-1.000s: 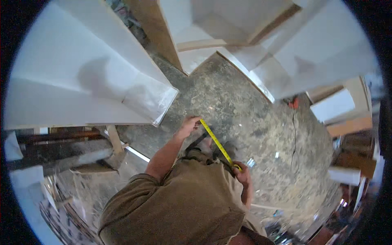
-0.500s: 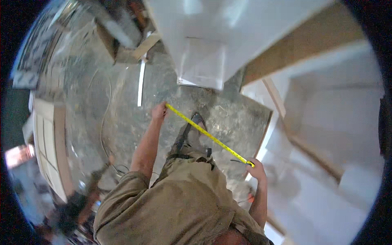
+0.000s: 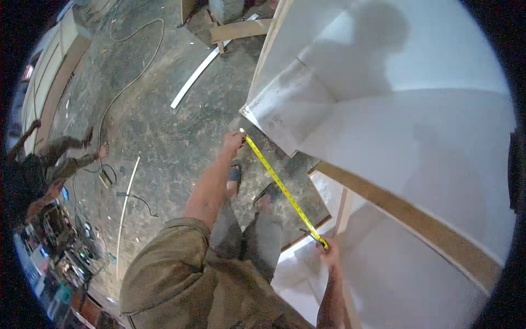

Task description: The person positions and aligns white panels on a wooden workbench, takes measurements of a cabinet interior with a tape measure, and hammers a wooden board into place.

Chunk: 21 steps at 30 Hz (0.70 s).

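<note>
A yellow tape measure blade (image 3: 280,184) is stretched out in front of me, slanting down from left to right. My left hand (image 3: 234,141) is closed on the blade's free end, close to the lower corner of a white boxy panel (image 3: 298,104). The small tape measure case (image 3: 324,244) is gripped in my right hand (image 3: 330,256), lower and to the right, near the edge of a white open cabinet frame (image 3: 342,211). The fingers of my right hand are partly hidden by the case.
White panels with a brown edge strip (image 3: 405,211) fill the right side. On the concrete floor lie a white strip (image 3: 197,75), a thin pale strip (image 3: 126,211) and a looping cable (image 3: 125,90). Another person (image 3: 49,170) is low at the left, beside cluttered tools (image 3: 66,263).
My view has turned toward the right, so white panels fill more of it. Both hands still hold the stretched tape, which now slants more steeply. The other person shows more fully at the left.
</note>
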Available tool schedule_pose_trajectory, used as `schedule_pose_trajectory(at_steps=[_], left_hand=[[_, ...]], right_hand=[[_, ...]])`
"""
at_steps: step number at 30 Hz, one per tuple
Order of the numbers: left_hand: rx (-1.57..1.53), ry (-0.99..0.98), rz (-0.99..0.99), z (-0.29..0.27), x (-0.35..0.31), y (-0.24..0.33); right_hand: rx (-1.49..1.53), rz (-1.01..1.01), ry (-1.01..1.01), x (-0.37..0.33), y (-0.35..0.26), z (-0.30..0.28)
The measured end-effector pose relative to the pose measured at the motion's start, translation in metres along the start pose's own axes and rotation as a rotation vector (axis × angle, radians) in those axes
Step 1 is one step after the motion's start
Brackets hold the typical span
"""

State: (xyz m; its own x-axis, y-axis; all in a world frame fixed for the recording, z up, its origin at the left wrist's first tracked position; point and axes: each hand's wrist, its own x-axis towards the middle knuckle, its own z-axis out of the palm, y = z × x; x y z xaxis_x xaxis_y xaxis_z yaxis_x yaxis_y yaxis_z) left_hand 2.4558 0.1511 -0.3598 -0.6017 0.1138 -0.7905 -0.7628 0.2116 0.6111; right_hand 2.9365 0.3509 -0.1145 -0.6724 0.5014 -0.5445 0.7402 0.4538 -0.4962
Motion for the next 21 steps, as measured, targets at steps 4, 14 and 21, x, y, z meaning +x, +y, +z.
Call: schedule_pose_trajectory(at_steps=[4,14,21], left_hand=[[-0.057,0.029,0.047,0.046,0.021,-0.021],[0.077,0.157,0.032,0.096,0.187,-0.094],[0.205,0.210,0.253,0.094,0.318,-0.132]], right_hand=[[-0.034,0.099,-0.074,0.049,0.034,-0.011],[-0.021,-0.201,-0.114,0.266,0.158,0.044],[-0.096,-0.229,-0.039,0.372,0.204,0.135]])
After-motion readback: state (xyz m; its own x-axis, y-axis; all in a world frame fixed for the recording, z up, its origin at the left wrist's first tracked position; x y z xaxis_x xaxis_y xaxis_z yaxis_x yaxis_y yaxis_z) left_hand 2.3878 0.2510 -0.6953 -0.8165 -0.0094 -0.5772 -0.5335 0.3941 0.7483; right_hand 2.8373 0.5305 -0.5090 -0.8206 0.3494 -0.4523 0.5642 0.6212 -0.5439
